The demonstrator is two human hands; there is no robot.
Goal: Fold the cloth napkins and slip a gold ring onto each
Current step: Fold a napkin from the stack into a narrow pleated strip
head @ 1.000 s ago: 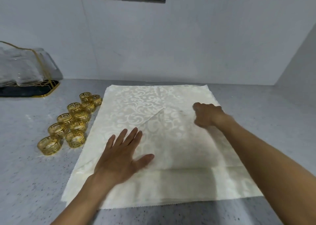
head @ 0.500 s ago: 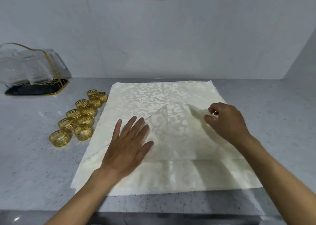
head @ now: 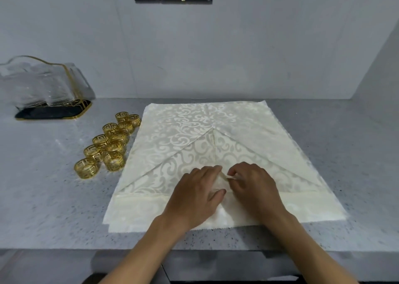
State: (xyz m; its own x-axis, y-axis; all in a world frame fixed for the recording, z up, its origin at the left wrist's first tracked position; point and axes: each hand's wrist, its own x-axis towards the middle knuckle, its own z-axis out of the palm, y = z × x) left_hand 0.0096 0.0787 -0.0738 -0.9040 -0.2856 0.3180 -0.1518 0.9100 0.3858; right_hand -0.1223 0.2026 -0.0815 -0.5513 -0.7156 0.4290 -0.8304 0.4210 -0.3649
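Now both flaps meet in a point on the damask napkin (head: 181, 137) lying on the surface (head: 43, 197), and the left hand (head: 194, 195) and right hand (head: 254, 188) have converged, pinching its centre fabric for gathering; gold rings (head: 108, 145) wait unused alongside.

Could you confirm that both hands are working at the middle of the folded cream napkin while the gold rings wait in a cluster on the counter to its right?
Not quite: the head view shows the gold rings clustered on the counter to the left of the napkin, not its right. The rest holds: the left hand and right hand meet at the napkin's middle.
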